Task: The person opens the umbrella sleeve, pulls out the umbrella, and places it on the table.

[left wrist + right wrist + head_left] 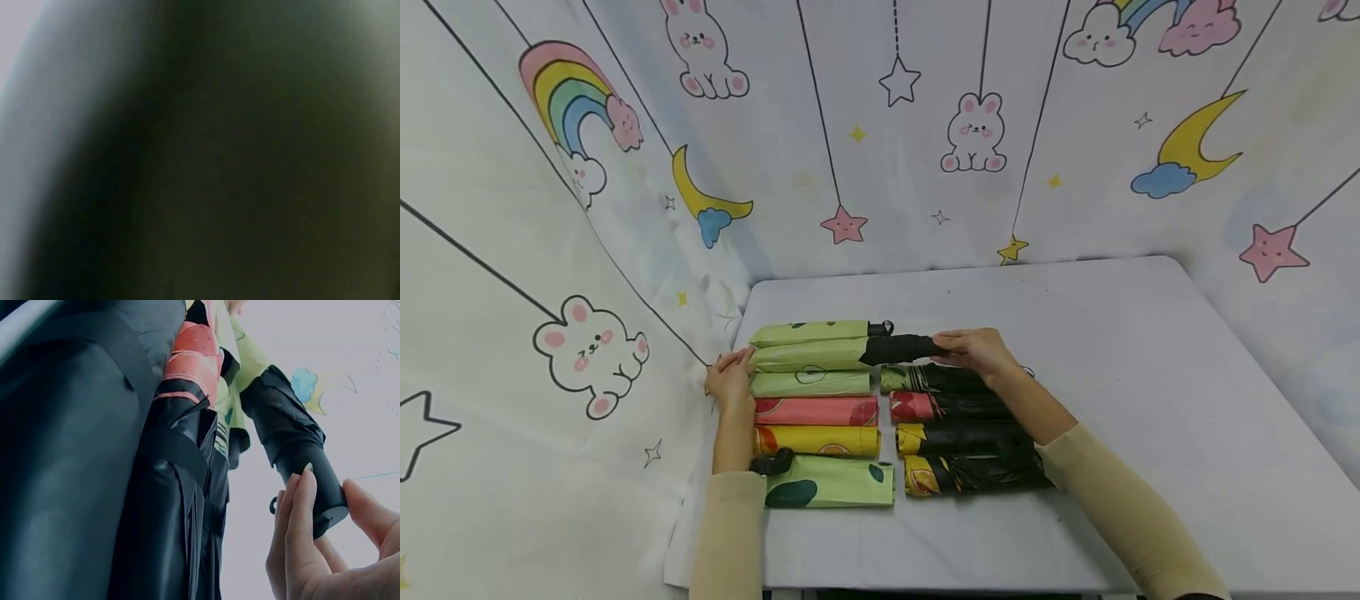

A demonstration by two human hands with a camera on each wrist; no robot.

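Above the rows, a folded black umbrella [904,349] lies partly inside a light green sleeve [812,356]. My right hand [976,350] holds the umbrella's black handle [315,481] between thumb and fingers. At the other end, my left hand [732,379] pinches the closed end of the green sleeve; its fingertips are partly hidden. Behind it lies another green-sleeved umbrella [820,332], its black handle and loop showing. The left wrist view is dark and blurred.
Printed sleeves lie stacked at left: green [842,384], red [816,412], yellow [827,440] and leaf-patterned green [850,483]. Several folded black umbrellas [973,437] with printed ends lie opposite, under my right forearm. A white table [1150,358] carries everything; patterned cloth [910,183] stands behind.
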